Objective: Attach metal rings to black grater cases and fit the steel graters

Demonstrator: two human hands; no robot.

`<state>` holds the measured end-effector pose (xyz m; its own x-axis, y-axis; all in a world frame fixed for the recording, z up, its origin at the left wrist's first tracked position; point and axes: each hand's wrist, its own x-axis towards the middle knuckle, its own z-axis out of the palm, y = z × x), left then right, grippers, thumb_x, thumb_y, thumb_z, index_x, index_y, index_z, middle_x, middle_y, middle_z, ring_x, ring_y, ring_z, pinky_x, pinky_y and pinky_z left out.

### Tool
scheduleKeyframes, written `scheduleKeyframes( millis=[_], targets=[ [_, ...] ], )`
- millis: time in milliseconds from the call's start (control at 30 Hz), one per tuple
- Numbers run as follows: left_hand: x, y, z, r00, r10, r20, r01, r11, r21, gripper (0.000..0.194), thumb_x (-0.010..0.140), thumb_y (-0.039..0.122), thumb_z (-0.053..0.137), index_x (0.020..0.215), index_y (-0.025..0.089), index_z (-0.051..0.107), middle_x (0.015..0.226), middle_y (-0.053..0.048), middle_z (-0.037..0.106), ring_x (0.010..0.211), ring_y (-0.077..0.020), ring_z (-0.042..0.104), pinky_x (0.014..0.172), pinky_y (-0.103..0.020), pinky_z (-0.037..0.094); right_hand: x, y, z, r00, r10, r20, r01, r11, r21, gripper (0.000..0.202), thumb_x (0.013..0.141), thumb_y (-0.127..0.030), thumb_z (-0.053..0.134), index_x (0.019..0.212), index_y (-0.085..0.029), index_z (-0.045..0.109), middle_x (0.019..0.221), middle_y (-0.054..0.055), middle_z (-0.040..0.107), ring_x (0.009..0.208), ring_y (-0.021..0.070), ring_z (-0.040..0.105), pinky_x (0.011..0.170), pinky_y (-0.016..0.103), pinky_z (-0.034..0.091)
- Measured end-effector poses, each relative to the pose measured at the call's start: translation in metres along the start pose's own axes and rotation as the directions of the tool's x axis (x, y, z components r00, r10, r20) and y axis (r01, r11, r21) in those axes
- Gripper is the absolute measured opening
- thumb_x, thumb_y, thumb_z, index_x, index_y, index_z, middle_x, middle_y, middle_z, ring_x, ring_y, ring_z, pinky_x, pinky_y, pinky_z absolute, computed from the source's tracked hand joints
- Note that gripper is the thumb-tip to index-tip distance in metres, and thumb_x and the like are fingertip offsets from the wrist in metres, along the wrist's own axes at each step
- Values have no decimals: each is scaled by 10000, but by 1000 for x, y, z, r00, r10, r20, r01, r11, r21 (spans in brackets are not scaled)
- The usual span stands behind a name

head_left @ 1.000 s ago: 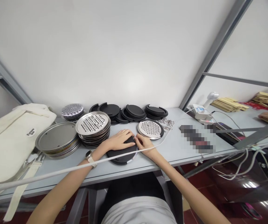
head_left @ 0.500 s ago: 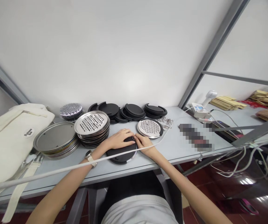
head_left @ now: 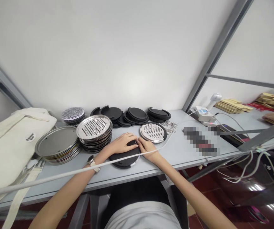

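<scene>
Left hand (head_left: 123,142), spread over round, black, plastic-looking disc (head_left: 131,152); right hand (head_left: 148,149), fingertips bunched at its rim, hold unclear — barely changed, rim work seemingly ongoing.

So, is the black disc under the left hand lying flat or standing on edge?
The disc lies flat: its broad face points up under the left hand.

Bright, even light is washing the white wall (head_left: 132,63), where a soft glow is spreading. Glints are catching on the slotted metal plate (head_left: 95,127), while the black disc (head_left: 130,152) is reflecting little. The red floor (head_left: 210,187) is lying dimmer. Wide-angle distortion is slanting the grey posts (head_left: 216,55); coarse pixel blocks (head_left: 200,142) are masking one patch.
</scene>
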<state>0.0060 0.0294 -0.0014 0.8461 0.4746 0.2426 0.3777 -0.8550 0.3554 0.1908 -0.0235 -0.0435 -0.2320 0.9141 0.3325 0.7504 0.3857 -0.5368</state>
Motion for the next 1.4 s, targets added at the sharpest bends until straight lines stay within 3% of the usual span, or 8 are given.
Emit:
scheduleKeyframes(
  millis=[1133, 1400],
  targets=[
    [0, 1, -1, 999, 31, 32, -32, 999, 35, 217, 950, 364, 459, 1053, 206, 565, 1013, -68, 568, 970, -219, 542, 912, -358, 421, 0, -1, -1, 1000, 16, 11, -16, 1000, -21, 168, 928, -185, 375, 842, -189, 519, 714, 33, 600, 628, 161, 549, 614, 250, 353],
    [-1, 1, 1, 999, 42, 8, -43, 998, 47, 242, 948, 360, 469, 1110, 190, 527, 1059, -78, 572, 1002, -222, 533, 936, -363, 412, 0, -3, -2, 1000, 20, 9, -20, 1000, -24, 183, 930, -184, 367, 913, -172, 549, 761, 55, 632, 659, 169, 573, 628, 252, 372]
  ],
)
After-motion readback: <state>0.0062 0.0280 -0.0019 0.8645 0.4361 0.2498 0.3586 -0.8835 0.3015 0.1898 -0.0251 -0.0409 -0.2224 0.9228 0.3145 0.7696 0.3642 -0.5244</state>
